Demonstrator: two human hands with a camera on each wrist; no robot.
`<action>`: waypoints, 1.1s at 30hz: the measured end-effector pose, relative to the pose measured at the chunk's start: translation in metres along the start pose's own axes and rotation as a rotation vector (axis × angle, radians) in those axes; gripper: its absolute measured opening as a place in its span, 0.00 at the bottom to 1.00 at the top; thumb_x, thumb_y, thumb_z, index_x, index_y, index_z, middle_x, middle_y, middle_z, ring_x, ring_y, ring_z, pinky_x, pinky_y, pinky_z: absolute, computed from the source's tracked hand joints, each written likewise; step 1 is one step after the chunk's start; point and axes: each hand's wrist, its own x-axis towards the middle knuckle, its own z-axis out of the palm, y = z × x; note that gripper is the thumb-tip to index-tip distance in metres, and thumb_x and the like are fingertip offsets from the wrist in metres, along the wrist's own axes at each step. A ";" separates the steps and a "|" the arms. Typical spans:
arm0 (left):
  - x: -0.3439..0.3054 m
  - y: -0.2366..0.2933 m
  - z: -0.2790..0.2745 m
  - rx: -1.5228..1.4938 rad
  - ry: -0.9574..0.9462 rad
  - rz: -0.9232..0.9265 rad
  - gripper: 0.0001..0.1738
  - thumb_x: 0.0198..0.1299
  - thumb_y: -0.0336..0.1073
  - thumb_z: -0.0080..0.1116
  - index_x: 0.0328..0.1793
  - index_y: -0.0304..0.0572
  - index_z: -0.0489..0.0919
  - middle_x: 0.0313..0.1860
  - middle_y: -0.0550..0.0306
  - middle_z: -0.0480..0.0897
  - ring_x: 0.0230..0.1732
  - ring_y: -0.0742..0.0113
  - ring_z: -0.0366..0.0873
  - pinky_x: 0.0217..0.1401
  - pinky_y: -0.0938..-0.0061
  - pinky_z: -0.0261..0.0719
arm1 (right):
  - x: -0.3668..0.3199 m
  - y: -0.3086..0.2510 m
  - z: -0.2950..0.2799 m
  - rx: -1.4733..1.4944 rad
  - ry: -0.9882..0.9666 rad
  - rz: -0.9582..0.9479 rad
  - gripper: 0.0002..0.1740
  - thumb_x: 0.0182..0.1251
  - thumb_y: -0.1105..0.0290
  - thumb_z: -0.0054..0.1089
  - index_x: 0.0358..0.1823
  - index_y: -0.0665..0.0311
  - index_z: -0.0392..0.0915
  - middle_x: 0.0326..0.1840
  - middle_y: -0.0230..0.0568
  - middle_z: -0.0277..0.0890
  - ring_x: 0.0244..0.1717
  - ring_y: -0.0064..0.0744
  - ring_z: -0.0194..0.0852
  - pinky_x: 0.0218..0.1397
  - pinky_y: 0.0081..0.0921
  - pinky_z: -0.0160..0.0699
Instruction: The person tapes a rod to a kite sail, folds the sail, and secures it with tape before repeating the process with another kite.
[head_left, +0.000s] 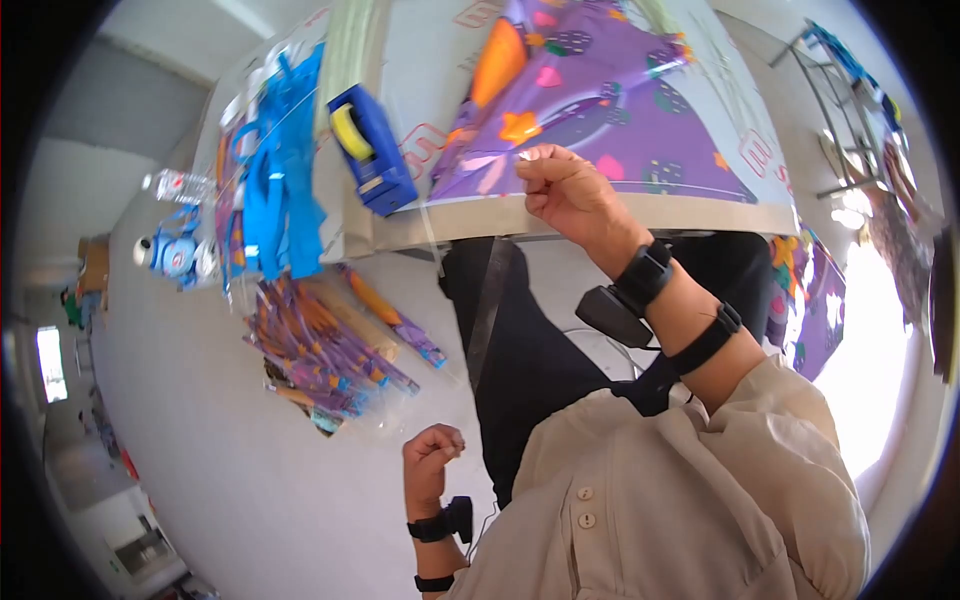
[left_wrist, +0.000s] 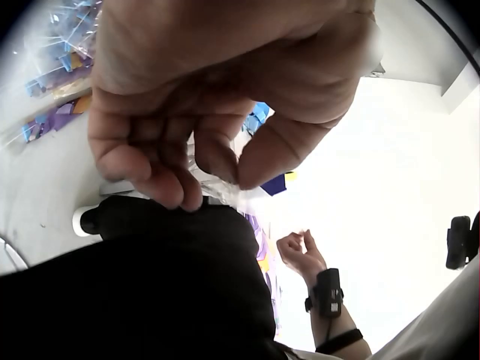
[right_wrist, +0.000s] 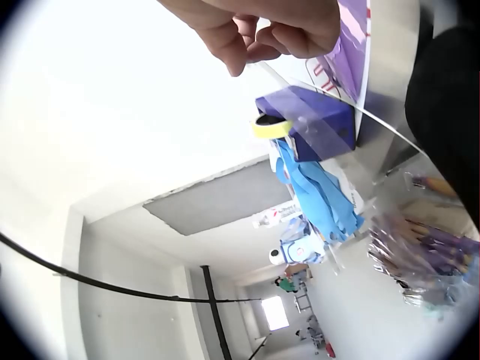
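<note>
Currently the right hand (head_left: 560,190) and, at its 7 o'clock, the left hand (head_left: 432,458) each pinch one clear tape strip (head_left: 488,305). Blue dispenser (head_left: 372,148) at right hand's 9 o'clock, purple sheet (head_left: 600,120) at 12.

Over the purple wrapping paper (head_left: 600,110) at the bench (head_left: 680,212) edge, the right hand (head_left: 562,190) pinches a clear tape strip (head_left: 488,300) that runs toward seven o'clock, to the curled left hand (head_left: 432,462). A blue tape dispenser (head_left: 372,150) sits at nine o'clock.

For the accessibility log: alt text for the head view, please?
A right hand pinches one end of a clear tape strip at the table edge, by a purple patterned sheet; the left hand holds the other end. A blue tape dispenser sits nearby.
</note>
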 end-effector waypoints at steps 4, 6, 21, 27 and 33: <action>0.041 0.050 0.027 0.200 -0.257 0.014 0.05 0.46 0.27 0.54 0.23 0.38 0.70 0.26 0.54 0.76 0.28 0.71 0.71 0.33 0.79 0.69 | -0.080 -0.064 -0.085 0.188 0.100 -0.145 0.08 0.57 0.82 0.57 0.26 0.61 0.71 0.22 0.27 0.65 0.22 0.17 0.60 0.23 0.15 0.57; 0.063 0.074 0.053 0.367 -0.318 -0.013 0.05 0.47 0.27 0.53 0.23 0.38 0.69 0.22 0.57 0.75 0.23 0.74 0.69 0.28 0.82 0.67 | -0.119 -0.082 -0.132 0.229 0.179 -0.238 0.06 0.58 0.80 0.55 0.28 0.61 0.70 0.24 0.29 0.65 0.23 0.18 0.60 0.23 0.15 0.57; 0.217 0.134 0.187 0.638 -0.274 0.202 0.01 0.57 0.25 0.56 0.33 0.38 0.75 0.23 0.68 0.71 0.22 0.83 0.63 0.24 0.87 0.61 | -0.118 -0.152 -0.253 -0.045 0.648 -0.525 0.05 0.52 0.80 0.59 0.26 0.64 0.72 0.23 0.33 0.70 0.20 0.16 0.60 0.20 0.13 0.57; 0.251 0.131 0.211 0.671 -0.184 0.299 0.02 0.59 0.26 0.55 0.33 0.37 0.75 0.23 0.68 0.70 0.22 0.83 0.60 0.25 0.88 0.58 | -0.089 -0.156 -0.278 -0.695 0.875 -0.626 0.04 0.48 0.77 0.66 0.21 0.67 0.79 0.17 0.26 0.70 0.22 0.11 0.62 0.20 0.15 0.57; 0.270 0.126 0.215 0.669 -0.164 0.304 0.02 0.59 0.27 0.56 0.35 0.36 0.75 0.23 0.66 0.71 0.22 0.82 0.62 0.25 0.88 0.60 | -0.072 -0.145 -0.286 -0.881 1.100 -0.626 0.06 0.45 0.71 0.67 0.25 0.65 0.81 0.20 0.32 0.72 0.23 0.20 0.68 0.28 0.20 0.67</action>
